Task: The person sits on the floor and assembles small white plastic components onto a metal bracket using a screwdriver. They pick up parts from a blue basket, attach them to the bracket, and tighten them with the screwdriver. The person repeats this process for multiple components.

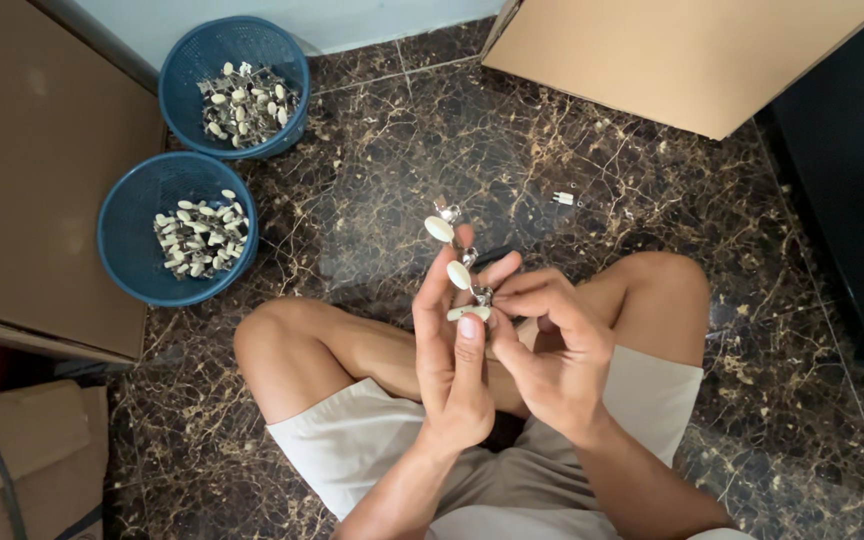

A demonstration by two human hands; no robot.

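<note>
At the centre of the view we see a strip of small metal fittings with cream oval knobs (460, 272), three knobs in a row, held above the person's crossed legs. The left hand (452, 350) stands upright and closes on the strip, thumb pressed at the lowest knob and fingers behind it. The right hand (552, 340) meets it from 3 o'clock, its fingers curled and pinching at the metal part beside the lowest knob; what exactly the fingertips hold is too small to tell.

We judge that the topmost knob, which projects free beyond the fingers, could swing or slip loose if either grip eases, and a dropped piece would bounce on the hard floor. A small white part (563, 198) already lies loose at 1 o'clock.

At 10 o'clock stand two blue round baskets, the nearer basket (127, 255) and the farther basket (184, 60), each holding a heap of similar cream-knobbed pieces. The floor (372, 180) is dark, glossy brown marble with pale veins. Cardboard boxes (672, 50) border the scene at 12 and 9 o'clock.
</note>
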